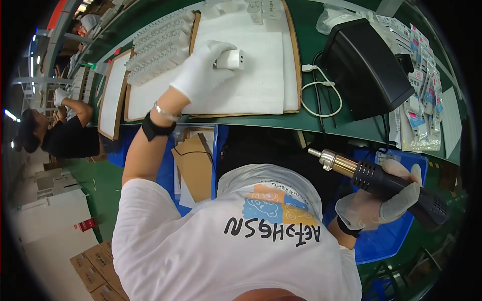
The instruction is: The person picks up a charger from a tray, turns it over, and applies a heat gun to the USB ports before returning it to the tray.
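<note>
My left hand (205, 69), in a white glove, grips a white two-port USB wall charger (231, 59) above a white foam-covered board (256, 93). The charger's port face points right. My right hand (381, 200), gloved too, is wrapped around the black handle of a hot air gun (374, 176), below the table's front edge. Its metal nozzle points up and left, away from the charger. Part of my right palm is hidden behind the handle.
Several clear plastic cases (163, 47) stand in rows at the back left. A black box-shaped device (369, 67) with a white cable (321, 85) sits right of the board, beside packaged goods (424, 100). Blue bins (389, 246) are below the table. A co-worker (65, 125) works at far left.
</note>
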Demonstrator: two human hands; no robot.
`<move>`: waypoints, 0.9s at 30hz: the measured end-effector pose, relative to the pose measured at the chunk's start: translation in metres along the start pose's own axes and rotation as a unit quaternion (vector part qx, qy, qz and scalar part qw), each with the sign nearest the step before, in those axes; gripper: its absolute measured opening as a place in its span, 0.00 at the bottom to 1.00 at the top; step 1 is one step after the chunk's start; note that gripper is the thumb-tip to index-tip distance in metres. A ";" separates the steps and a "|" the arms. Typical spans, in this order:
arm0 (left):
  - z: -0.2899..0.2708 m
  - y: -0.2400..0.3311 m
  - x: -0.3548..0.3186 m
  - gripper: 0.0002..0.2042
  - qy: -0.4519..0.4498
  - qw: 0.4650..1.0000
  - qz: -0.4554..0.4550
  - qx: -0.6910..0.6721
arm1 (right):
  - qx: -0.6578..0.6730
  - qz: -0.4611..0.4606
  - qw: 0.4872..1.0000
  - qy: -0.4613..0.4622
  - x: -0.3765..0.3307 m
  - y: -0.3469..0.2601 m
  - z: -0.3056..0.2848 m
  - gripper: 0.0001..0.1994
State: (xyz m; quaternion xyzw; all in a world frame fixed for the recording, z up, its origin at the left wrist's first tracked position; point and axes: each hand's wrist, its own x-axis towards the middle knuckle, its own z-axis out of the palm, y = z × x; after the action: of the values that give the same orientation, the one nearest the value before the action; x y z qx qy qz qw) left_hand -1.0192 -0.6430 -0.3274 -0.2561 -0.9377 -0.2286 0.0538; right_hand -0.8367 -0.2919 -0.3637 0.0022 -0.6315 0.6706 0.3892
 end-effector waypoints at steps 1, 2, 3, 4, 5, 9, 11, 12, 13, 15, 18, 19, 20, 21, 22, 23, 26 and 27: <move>0.002 0.010 -0.005 0.22 -0.004 1.000 0.003 -0.003 | -0.099 -0.076 0.992 0.023 0.000 -0.004 0.010 0.23; 0.004 0.028 -0.014 0.23 0.001 0.991 -0.024 -0.132 | -0.197 -0.149 0.968 0.044 0.002 -0.007 0.020 0.22; 0.003 0.050 -0.028 0.24 0.009 0.965 -0.058 -0.256 | -0.242 -0.182 0.952 0.047 0.006 -0.009 0.022 0.22; 0.006 0.063 -0.037 0.26 0.015 0.922 -0.091 -0.377 | -0.290 -0.215 0.931 0.055 0.009 -0.011 0.024 0.23; 0.013 0.070 -0.044 0.26 0.011 0.920 -0.096 -0.380 | -0.300 -0.225 0.927 0.027 0.011 -0.012 0.023 0.24; 0.047 0.093 -0.066 0.28 -0.059 0.852 -0.131 -0.503 | -0.362 -0.247 0.898 -0.041 0.016 -0.020 0.016 0.27; 0.060 0.104 -0.076 0.28 -0.053 0.817 -0.159 -0.552 | -0.403 -0.265 0.875 -0.054 0.016 -0.022 0.015 0.28; 0.066 0.105 -0.077 0.28 -0.050 0.800 -0.169 -0.574 | -0.418 -0.269 0.866 -0.058 0.016 -0.022 0.016 0.28; 0.072 0.106 -0.078 0.28 -0.056 0.797 -0.174 -0.576 | -0.434 -0.280 0.854 -0.062 0.016 -0.022 0.016 0.29; 0.081 0.107 -0.081 0.28 -0.044 0.788 -0.168 -0.590 | -0.457 -0.293 0.837 -0.071 0.016 -0.021 0.014 0.29; 0.087 0.108 -0.084 0.28 -0.045 0.783 -0.176 -0.595 | -0.454 -0.328 0.823 -0.095 0.018 -0.014 0.000 0.30; 0.089 0.109 -0.084 0.28 -0.051 0.784 -0.179 -0.592 | -0.457 -0.327 0.822 -0.093 0.017 -0.016 0.000 0.30; 0.090 0.109 -0.084 0.28 -0.056 0.785 -0.182 -0.590 | -0.459 -0.326 0.822 -0.089 0.015 -0.016 0.001 0.30; 0.091 0.109 -0.085 0.28 -0.059 0.783 -0.186 -0.590 | -0.460 -0.321 0.823 -0.090 0.013 -0.016 0.002 0.30; 0.093 0.110 -0.087 0.28 -0.062 0.779 -0.193 -0.593 | -0.460 -0.318 0.824 -0.089 0.012 -0.016 0.002 0.30; 0.094 0.110 -0.088 0.28 -0.065 0.775 -0.199 -0.596 | -0.460 -0.316 0.825 -0.088 0.011 -0.016 0.002 0.30; 0.095 0.113 -0.090 0.28 -0.069 0.768 -0.213 -0.600 | -0.460 -0.309 0.828 -0.089 0.009 -0.015 0.002 0.30; 0.095 0.114 -0.090 0.27 -0.070 0.765 -0.217 -0.602 | -0.460 -0.308 0.828 -0.090 0.009 -0.015 0.002 0.30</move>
State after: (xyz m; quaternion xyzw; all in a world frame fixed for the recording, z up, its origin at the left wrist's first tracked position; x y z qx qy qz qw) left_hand -0.8825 -0.5537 -0.3854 -0.0412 -0.6394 -0.7329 -0.2286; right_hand -0.8361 -0.2906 -0.3466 0.0776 -0.8657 0.1447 0.4728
